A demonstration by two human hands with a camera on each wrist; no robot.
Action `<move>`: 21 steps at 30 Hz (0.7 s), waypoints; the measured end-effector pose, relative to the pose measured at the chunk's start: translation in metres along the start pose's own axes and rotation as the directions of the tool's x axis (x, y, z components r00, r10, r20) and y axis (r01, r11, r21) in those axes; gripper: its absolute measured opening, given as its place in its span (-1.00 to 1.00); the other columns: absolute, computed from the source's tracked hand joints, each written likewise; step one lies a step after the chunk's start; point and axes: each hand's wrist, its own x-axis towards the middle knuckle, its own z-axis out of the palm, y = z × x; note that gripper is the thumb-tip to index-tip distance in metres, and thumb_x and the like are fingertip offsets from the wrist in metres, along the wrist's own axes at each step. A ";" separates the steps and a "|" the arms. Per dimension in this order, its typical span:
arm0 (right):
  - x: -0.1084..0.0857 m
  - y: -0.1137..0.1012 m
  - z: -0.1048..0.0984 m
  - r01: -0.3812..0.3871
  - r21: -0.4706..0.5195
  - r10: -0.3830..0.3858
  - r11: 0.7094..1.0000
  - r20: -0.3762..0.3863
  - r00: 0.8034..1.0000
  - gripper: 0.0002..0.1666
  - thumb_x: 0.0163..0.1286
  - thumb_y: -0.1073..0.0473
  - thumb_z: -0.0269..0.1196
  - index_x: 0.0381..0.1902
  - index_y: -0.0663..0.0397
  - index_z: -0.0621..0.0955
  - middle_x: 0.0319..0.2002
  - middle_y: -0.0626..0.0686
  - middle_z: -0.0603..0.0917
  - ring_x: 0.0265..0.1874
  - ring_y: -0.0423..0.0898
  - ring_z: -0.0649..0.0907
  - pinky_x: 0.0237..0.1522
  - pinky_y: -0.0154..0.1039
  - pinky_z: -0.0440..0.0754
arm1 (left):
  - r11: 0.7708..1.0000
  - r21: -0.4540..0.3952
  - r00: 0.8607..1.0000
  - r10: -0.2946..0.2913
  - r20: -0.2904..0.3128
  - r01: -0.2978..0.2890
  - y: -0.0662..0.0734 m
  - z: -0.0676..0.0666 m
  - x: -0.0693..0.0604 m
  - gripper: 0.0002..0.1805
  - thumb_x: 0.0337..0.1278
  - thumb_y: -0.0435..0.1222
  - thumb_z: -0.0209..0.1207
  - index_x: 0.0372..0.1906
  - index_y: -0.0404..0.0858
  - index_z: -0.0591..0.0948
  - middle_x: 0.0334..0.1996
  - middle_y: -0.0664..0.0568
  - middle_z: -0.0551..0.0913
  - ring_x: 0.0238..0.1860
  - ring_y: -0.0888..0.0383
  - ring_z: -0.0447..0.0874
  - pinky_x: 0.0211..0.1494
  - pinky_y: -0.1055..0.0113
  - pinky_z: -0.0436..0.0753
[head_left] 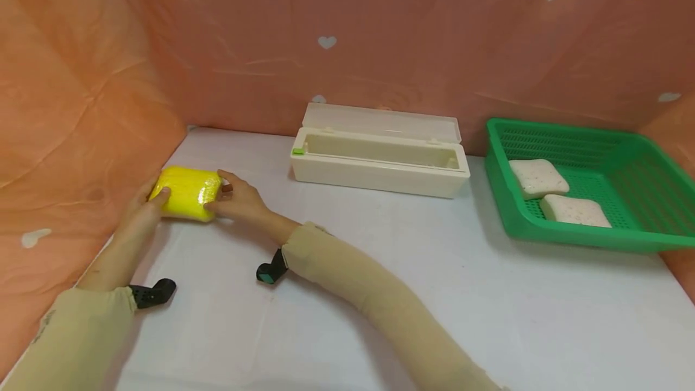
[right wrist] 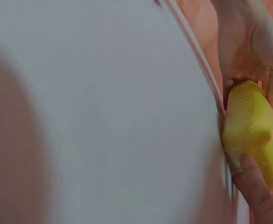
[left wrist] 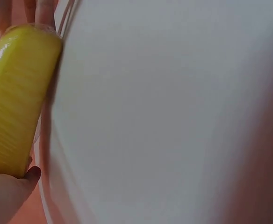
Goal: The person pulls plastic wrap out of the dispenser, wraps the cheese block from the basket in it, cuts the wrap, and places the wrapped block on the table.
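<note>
A yellow, rounded block (head_left: pixel 187 193) in shiny clear film is held at the left end of the white table. My left hand (head_left: pixel 140 213) grips its left end, with the thumb on its near face. At the other end my right hand (head_left: pixel 244 201) pinches it between thumb and fingers. In the left wrist view the yellow block (left wrist: pixel 19 100) shows wrinkled film along its side. The right wrist view shows the yellow block (right wrist: pixel 248 121) between both hands. Whether it touches the table cannot be told.
A long white box (head_left: pixel 380 177) with a raised clear lid (head_left: pixel 380 122) and a small green piece (head_left: pixel 298 151) stands at the back. Right of it, a green basket (head_left: pixel 505 198) holds two pale speckled blocks (head_left: pixel 537 178). Orange cloth (head_left: pixel 81 47) with hearts hangs behind and at the left.
</note>
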 end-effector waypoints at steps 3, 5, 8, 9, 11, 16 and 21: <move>0.002 -0.003 0.005 -0.004 0.003 0.004 1.000 0.013 1.000 -0.14 0.17 0.17 0.35 0.42 -0.05 0.29 0.16 0.07 0.58 0.03 -0.23 0.63 -0.10 -0.60 0.48 | 1.000 -0.010 1.000 -0.009 -0.007 0.009 -0.002 -0.004 0.003 -0.30 0.47 -0.05 -0.33 0.50 -0.21 -0.27 0.51 -0.17 -0.37 0.50 -0.14 -0.48 0.51 -0.05 -0.33; 0.003 -0.004 0.007 0.004 -0.002 -0.004 1.000 0.034 0.999 -0.13 0.19 0.16 0.34 0.44 -0.04 0.26 0.19 0.06 0.56 0.05 -0.23 0.63 -0.09 -0.60 0.47 | 1.000 -0.014 1.000 -0.012 -0.023 0.011 -0.002 -0.005 0.006 -0.31 0.47 -0.07 -0.33 0.50 -0.21 -0.26 0.51 -0.15 -0.35 0.51 -0.11 -0.46 0.52 -0.01 -0.33; 0.005 -0.002 0.007 0.026 -0.062 -0.021 0.998 0.076 0.997 -0.11 0.22 0.11 0.31 0.47 -0.05 0.21 0.21 0.03 0.55 0.02 -0.29 0.60 -0.10 -0.62 0.43 | 1.000 -0.015 0.999 -0.015 -0.041 0.014 -0.002 -0.006 0.008 -0.33 0.47 -0.09 -0.34 0.51 -0.22 -0.24 0.52 -0.15 -0.33 0.51 -0.09 -0.44 0.52 0.02 -0.31; 0.005 -0.001 0.006 0.032 -0.080 -0.024 0.996 0.091 0.996 -0.10 0.23 0.10 0.31 0.48 -0.07 0.19 0.21 0.01 0.55 -0.01 -0.31 0.59 -0.12 -0.63 0.42 | 1.000 -0.013 0.999 -0.013 -0.046 0.012 -0.002 -0.006 0.009 -0.33 0.48 -0.09 -0.34 0.51 -0.22 -0.23 0.52 -0.16 -0.31 0.51 -0.09 -0.42 0.53 0.02 -0.31; 0.007 0.002 0.003 0.049 -0.115 -0.035 0.992 0.119 0.992 -0.09 0.23 0.08 0.29 0.49 -0.09 0.17 0.22 -0.02 0.55 -0.07 -0.32 0.56 -0.15 -0.62 0.40 | 1.000 -0.007 0.999 -0.007 -0.047 0.007 -0.002 -0.006 0.009 -0.34 0.47 -0.11 -0.35 0.50 -0.24 -0.23 0.51 -0.19 -0.30 0.51 -0.11 -0.41 0.53 0.02 -0.30; 0.009 0.005 -0.002 0.057 -0.114 -0.036 0.992 0.175 0.984 -0.09 0.25 0.09 0.29 0.49 -0.14 0.15 0.27 -0.05 0.51 -0.10 -0.33 0.53 -0.15 -0.60 0.41 | 0.999 0.034 0.998 0.009 -0.056 -0.007 -0.004 -0.007 0.009 -0.35 0.47 -0.12 -0.37 0.50 -0.27 -0.20 0.50 -0.25 -0.25 0.51 -0.15 -0.37 0.53 0.01 -0.27; 0.009 0.003 0.000 0.045 -0.138 -0.018 0.989 0.189 0.982 -0.08 0.25 0.07 0.29 0.50 -0.19 0.14 0.21 -0.09 0.52 -0.18 -0.34 0.47 -0.21 -0.58 0.38 | 0.997 0.080 0.997 0.006 -0.072 0.000 -0.004 -0.008 0.009 -0.36 0.46 -0.13 -0.38 0.50 -0.27 -0.16 0.49 -0.27 -0.21 0.50 -0.18 -0.33 0.53 -0.01 -0.23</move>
